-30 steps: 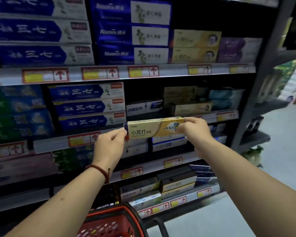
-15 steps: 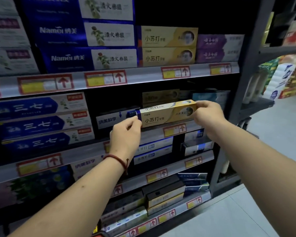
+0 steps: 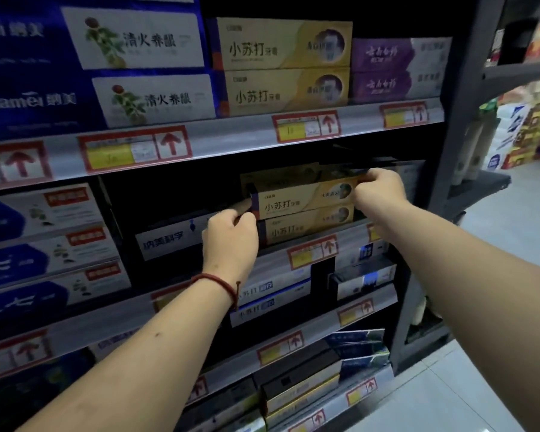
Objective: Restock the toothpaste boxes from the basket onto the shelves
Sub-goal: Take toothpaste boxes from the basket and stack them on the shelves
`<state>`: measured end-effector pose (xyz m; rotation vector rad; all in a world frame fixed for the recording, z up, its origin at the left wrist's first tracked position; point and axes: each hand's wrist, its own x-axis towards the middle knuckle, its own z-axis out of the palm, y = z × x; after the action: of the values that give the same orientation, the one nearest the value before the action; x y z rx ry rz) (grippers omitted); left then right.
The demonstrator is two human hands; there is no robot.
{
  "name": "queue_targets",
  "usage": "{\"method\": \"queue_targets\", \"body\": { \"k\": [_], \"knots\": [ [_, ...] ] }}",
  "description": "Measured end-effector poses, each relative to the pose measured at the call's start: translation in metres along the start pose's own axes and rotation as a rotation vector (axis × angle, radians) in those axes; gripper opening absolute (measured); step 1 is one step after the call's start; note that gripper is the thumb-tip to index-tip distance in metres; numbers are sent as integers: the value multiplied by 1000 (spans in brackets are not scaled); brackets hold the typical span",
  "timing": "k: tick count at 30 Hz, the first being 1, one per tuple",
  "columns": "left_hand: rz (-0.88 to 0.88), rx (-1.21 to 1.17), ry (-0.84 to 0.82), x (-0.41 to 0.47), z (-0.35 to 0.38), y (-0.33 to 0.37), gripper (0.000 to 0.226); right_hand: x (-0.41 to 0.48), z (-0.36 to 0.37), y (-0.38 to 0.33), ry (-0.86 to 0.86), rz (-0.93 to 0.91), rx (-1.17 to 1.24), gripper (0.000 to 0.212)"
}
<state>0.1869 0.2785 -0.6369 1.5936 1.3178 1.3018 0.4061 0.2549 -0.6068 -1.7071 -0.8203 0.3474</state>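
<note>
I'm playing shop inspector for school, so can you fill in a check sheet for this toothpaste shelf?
Surface: middle shelf, with red-arrow price tags on its rail.
Job's things: yellow toothpaste box sits atop a lower yellow box; basket not in view.
Clutter: nothing seen.
Grippers: left hand pinches the box's left end; right hand pinches its right end.
Cables: nothing seen; only a red cord bracelet on the left wrist.
Surroundings: blue boxes to the left, purple boxes above right, tiled floor, another rack at the right.
</note>
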Motion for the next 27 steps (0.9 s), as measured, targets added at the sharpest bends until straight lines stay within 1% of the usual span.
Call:
{"method": "queue_targets", "body": {
  "k": [3,5,7,10,13,17,19,21,24,25,27],
  "knots": [
    [1,23,-33,1,3,-5,16,-1,4,7,57,-18,-46,30],
    [-2,42,-43,1,4,-7,12,-1,8,12,68,-26,-59,35],
    [-30,41,-68,1,6,-10,15,-2,11,16,53,-7,-38,38],
    [-76,21,-118,1,9,-13,14,-2,16,24,11,14,-43,28],
    [-90,23,-126,2,8,-16,13,-2,17,27,-6,20,-18,26],
    [-36,62,-124,-2,8,-17,11,-3,13,28,21,78,13,41],
    [-25,63,-126,-3,8,-17,10,-4,12,28,19,80,9,40],
    [-32,50,-136,-2,10,-17,10,-3,14,29,20,80,-5,34],
    [-26,49,-153,-1,14,-18,13,0,14,29,-3,59,-27,12],
    [-27,52,-160,-1,14,-18,12,1,14,29,-16,55,-24,8],
    [-28,58,-178,-1,15,-18,11,4,13,30,-45,53,-2,10]
  ]
}}
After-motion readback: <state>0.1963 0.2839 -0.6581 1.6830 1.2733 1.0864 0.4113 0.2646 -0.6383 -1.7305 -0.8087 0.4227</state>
